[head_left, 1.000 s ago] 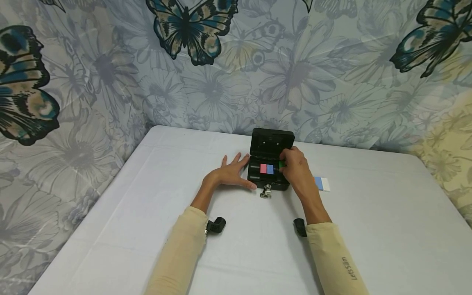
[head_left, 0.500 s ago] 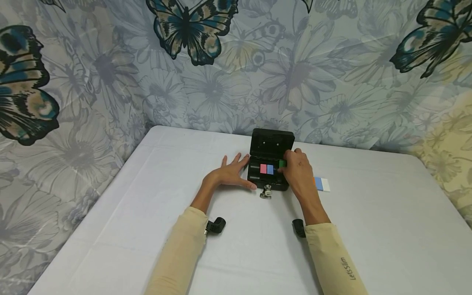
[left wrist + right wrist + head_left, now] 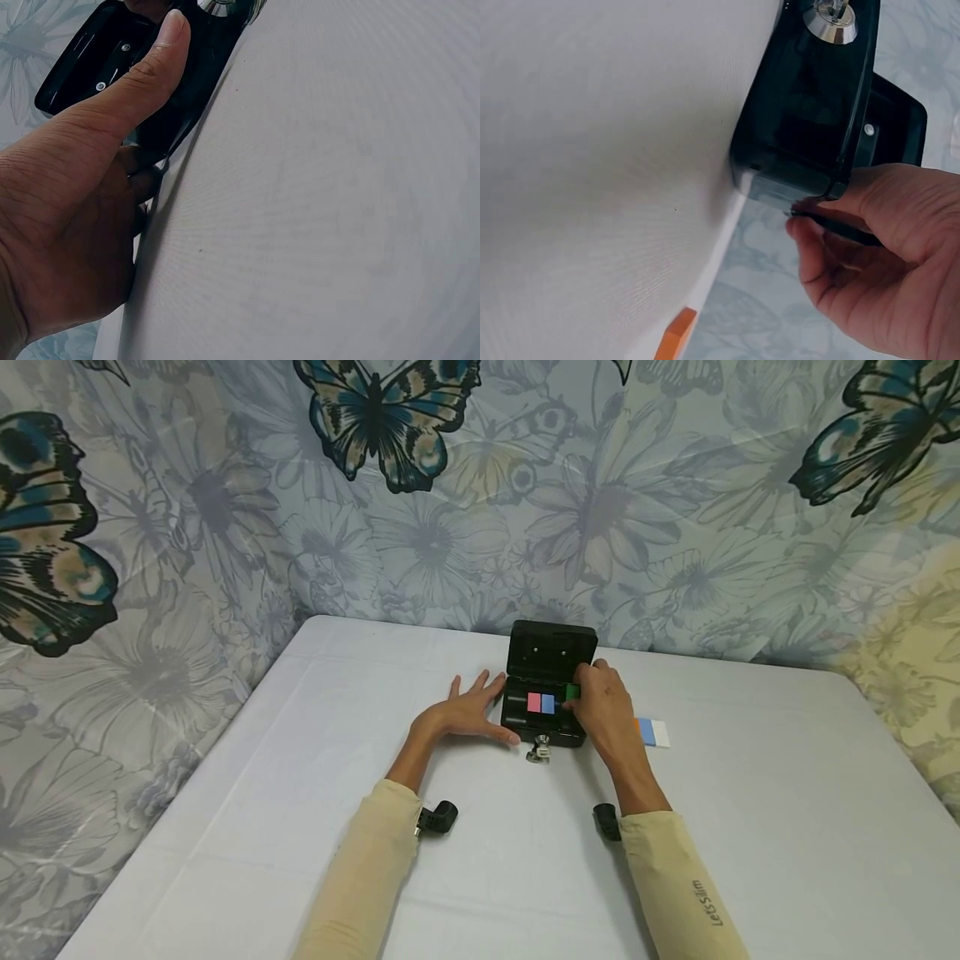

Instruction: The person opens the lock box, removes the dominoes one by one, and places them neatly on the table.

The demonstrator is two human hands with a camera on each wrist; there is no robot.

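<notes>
Black box (image 3: 538,682): left hand (image 3: 467,713) lies spread, ungripping, at nine o'clock; right hand (image 3: 603,697) curls at three, its hold I cannot tell.

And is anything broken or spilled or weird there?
Nothing stands out. No spill or damage shows: the black box stands open, lid up, with a pink block and a blue block neatly side by side inside.
</notes>
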